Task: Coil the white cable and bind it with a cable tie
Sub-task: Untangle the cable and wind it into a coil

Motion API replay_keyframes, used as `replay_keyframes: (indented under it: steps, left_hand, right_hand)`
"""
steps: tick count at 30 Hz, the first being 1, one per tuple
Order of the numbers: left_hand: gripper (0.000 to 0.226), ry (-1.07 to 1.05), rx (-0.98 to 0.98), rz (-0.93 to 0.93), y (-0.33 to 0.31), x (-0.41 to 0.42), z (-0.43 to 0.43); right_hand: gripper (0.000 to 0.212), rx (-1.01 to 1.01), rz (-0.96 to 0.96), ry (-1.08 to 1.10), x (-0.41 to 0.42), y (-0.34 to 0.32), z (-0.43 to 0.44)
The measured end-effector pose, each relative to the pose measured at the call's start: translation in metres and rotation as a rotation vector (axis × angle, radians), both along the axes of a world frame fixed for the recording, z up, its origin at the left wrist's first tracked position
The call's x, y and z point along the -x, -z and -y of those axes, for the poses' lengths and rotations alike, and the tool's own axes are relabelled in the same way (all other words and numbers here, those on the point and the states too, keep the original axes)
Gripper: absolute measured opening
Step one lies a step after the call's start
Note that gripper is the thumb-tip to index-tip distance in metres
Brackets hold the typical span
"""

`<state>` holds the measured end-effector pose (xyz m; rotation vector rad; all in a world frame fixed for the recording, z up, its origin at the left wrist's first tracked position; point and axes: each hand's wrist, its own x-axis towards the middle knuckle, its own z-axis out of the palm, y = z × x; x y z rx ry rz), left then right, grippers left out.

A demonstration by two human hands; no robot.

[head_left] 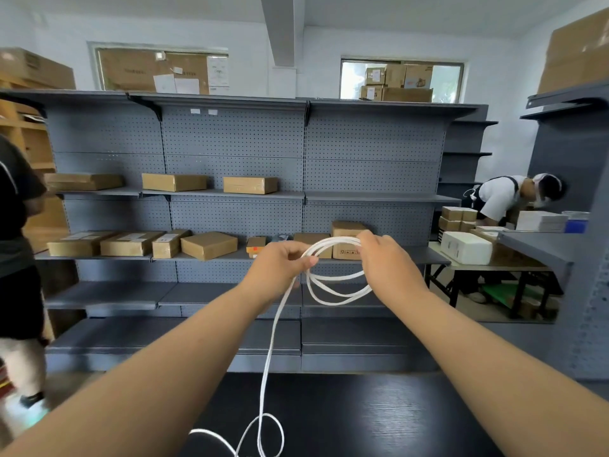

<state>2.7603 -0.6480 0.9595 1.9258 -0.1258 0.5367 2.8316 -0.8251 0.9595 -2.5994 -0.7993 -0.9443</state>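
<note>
A white cable [333, 285] is held up in front of me, wound into a few loops between my two hands. My left hand [280, 265] pinches the loops at their left side. My right hand [385, 258] grips the top right of the coil. A long loose strand of cable [268, 357] hangs from my left hand down to the dark table [379, 417], where it curls into a loose loop at the bottom edge of the view. No cable tie is in sight.
Grey pegboard shelving [237, 143] with several cardboard boxes stands behind the table. One person [16, 245] stands at the far left. Another person [514, 196] bends over a table with white boxes at the right.
</note>
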Motion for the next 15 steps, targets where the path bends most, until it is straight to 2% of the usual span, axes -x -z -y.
replay_keyframes:
  steps: [3, 8, 11, 15]
  left_hand:
    - [0.015, -0.133, -0.007, 0.154, 0.007, -0.004, 0.016]
    - [0.018, -0.147, 0.161, 0.281, 0.017, -0.007, 0.029]
    - [0.017, -0.101, 0.169, 0.271, 0.018, -0.007, 0.028]
    - [0.014, 0.053, 0.115, 0.191, 0.014, -0.003, 0.017]
  right_hand:
    - [0.012, -0.144, -0.035, -0.044, 0.004, -0.002, -0.004]
    - [0.016, -0.362, -0.156, -0.088, 0.013, -0.001, -0.013]
    - [0.018, -0.479, -0.264, -0.11, 0.014, -0.001, -0.013]
    - [0.018, -0.513, -0.345, -0.126, 0.014, -0.002, -0.007]
